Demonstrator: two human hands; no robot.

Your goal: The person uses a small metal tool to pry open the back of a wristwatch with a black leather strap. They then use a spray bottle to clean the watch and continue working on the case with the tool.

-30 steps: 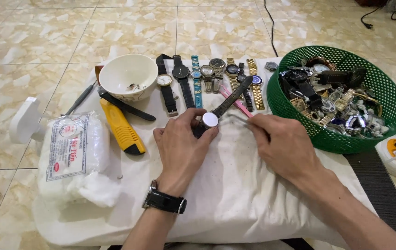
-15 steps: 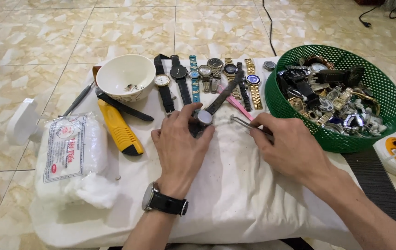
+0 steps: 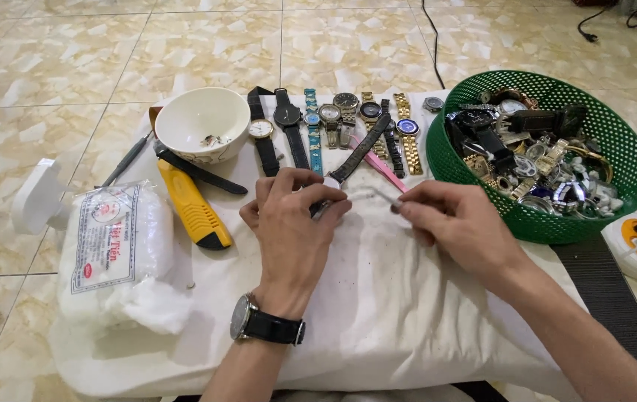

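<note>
My left hand (image 3: 294, 223) has its fingers closed around a watch with a dark strap (image 3: 356, 155); the case is mostly hidden under my fingertips, and the strap runs up and away toward the row of watches (image 3: 333, 119) laid out on the white cloth (image 3: 378, 298). My right hand (image 3: 456, 223), just right of that watch, pinches a thin metal tool (image 3: 378, 195) whose tip points at the case. I cannot tell whether the tip touches it.

As I judge it, the main risk is the tool slipping off the case, since the grip on the watch covers most of what I need to see. A slip could scratch the case or jab my left fingers. Any tiny part that springs loose might vanish into the folds of the cloth or roll off it onto the tiled floor (image 3: 207, 45). The green basket (image 3: 623, 149) of watch parts sits right of the watch, close to my right forearm, and a careless sweep could tip it. The white bowl (image 3: 201, 123) and yellow utility knife (image 3: 188, 205) lie left of the watch, well apart.
</note>
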